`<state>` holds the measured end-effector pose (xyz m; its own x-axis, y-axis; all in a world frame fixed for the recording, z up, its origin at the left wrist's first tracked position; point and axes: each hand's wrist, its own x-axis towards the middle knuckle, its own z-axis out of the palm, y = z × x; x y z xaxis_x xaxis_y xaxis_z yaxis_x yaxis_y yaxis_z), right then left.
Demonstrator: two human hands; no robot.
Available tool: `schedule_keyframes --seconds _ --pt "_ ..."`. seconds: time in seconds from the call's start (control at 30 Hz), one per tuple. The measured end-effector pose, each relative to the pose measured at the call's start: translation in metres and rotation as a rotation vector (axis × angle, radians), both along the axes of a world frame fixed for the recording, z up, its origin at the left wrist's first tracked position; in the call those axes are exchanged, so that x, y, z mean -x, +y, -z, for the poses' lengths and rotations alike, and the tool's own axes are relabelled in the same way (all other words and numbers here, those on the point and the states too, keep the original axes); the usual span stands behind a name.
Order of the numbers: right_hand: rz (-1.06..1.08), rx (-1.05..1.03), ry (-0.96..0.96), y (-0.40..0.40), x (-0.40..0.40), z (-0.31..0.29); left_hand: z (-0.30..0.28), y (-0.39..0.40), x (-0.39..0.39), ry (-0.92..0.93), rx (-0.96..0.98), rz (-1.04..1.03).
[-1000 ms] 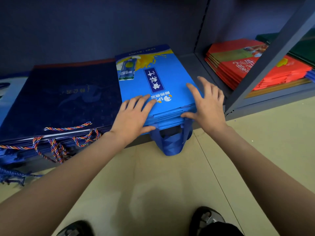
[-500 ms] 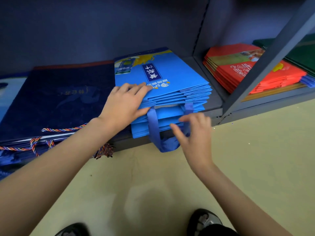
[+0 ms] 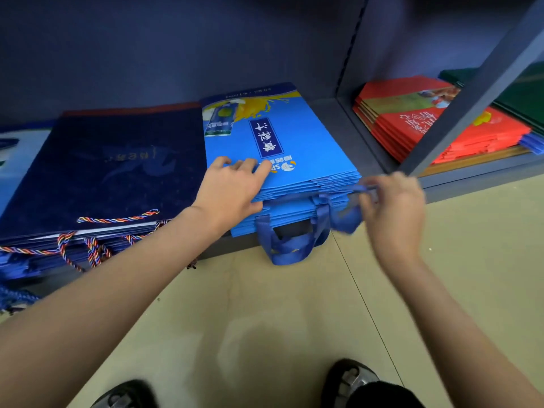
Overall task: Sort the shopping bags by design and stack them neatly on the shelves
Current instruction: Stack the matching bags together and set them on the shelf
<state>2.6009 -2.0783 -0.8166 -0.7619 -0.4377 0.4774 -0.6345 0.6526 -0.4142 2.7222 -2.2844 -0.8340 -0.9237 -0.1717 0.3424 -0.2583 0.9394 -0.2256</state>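
Stack of light blue shopping bags [image 3: 297, 148] lies flat on the bottom shelf [image 3: 332, 113], near the shelf's front edge, printed side up with a yellow splash, a bottle picture and a dark blue label with white characters. Left hand [image 3: 232, 189] lies on the near left corner of the stack, fingers flat on the top bag, thumb tucked against the front edge of the upper bags, so it presses rather than grips. Right hand [image 3: 394, 207] is at the stack's near right corner, motion-blurred, fingers curled and pinching a blue fabric handle [image 3: 344, 219] that sticks out from the bags' front. Another blue handle loop [image 3: 290, 245] hangs off the shelf front down toward the floor [image 3: 265, 319]. Just left of the blue stack, touching it, a stack of dark navy bags [image 3: 117, 166] with twisted multicolour rope handles [image 3: 117, 218] hanging at the front. Far left, a pale bag [image 3: 17, 160], mostly cut off. Right of an upright divider, in the next bay, a stack of red bags [image 3: 418, 125] with white lettering, dark green bags [image 3: 521, 98] behind them, partly hidden by a grey shelf post [image 3: 471, 101]. Floor is beige. Two dark shoes [image 3: 350, 381] at the bottom edge.
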Motion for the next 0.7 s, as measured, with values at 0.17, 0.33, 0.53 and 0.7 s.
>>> schedule_keyframes --seconds 0.17,0.33,0.53,0.7 --pt "-0.078 0.647 -0.382 -0.018 -0.013 -0.026 -0.014 -0.005 0.001 0.176 -0.061 0.017" --pt "-0.384 -0.174 -0.480 -0.060 -0.043 0.035 -0.023 -0.013 -0.002 0.289 -0.013 0.033" --pt "-0.318 -0.712 -0.098 -0.073 -0.042 0.048 -0.040 -0.021 0.010 0.373 0.056 -0.013" --pt "-0.245 -0.606 -0.345 -0.095 -0.034 0.033 -0.040 -0.023 0.011 0.373 0.063 -0.019"
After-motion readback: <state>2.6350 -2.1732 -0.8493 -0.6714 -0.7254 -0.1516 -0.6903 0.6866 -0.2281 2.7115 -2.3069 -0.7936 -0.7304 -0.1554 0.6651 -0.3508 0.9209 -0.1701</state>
